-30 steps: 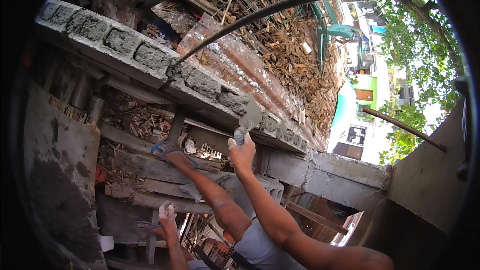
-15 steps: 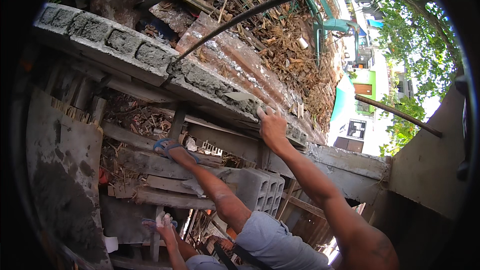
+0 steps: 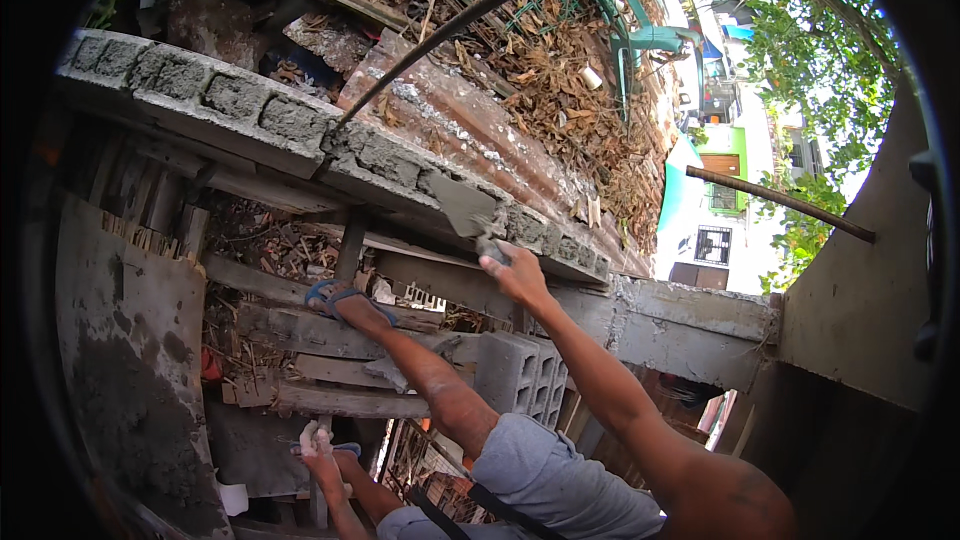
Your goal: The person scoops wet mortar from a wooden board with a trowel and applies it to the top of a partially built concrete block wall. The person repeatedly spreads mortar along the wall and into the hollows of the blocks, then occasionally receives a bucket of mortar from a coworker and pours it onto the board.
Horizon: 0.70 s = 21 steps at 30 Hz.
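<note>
Just left of the grip, a rusty corrugated sheet (image 3: 470, 130) slopes up and away under dry leaves (image 3: 560, 90), with a dark cable (image 3: 480, 15) arcing over it. Below the grip sits a hollow grey block (image 3: 520, 372) on wooden planks (image 3: 330, 335). Well off right, a green building (image 3: 722, 165) and trees (image 3: 830, 70).

One view only: head camera, worn, wide fisheye, so straight edges bow toward the dark round rim. It looks down and forward along the person's own body; the right forearm enters from the lower right edge and the knee from the bottom. The block wall (image 3: 270, 120) crosses the upper left, close by, within arm's reach. Far ground: green building (image 3: 722, 155) and trees at upper right. No second view to share ground with.
</note>
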Available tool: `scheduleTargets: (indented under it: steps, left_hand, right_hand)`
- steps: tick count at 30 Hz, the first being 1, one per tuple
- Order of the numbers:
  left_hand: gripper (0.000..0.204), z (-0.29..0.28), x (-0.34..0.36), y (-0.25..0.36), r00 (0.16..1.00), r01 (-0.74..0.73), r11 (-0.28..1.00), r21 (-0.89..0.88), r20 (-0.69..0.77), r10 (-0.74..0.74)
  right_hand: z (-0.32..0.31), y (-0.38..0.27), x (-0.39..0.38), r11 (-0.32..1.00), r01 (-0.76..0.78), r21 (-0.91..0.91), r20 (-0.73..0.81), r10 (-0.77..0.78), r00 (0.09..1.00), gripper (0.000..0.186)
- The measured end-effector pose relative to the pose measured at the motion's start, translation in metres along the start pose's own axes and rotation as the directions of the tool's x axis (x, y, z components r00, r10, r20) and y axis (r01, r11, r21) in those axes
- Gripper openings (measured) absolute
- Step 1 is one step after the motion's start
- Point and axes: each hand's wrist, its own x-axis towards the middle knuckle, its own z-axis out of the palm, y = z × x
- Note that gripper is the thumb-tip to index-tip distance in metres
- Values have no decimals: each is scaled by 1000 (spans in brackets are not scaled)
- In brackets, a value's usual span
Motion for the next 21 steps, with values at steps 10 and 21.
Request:
scheduleTargets:
  steps: [10,21]
  left_hand:
    - [39,-10,-27,-23,994,104,994,27,16,-104]
    - [27,-22,-49,10,999,54,954,296,-20,-50]
  right_hand:
    - [-7,81,-28,987,43,-155,-239,-80,968,56]
    - [-29,122,-58,875,-123,-468,-325,-41,945,53]
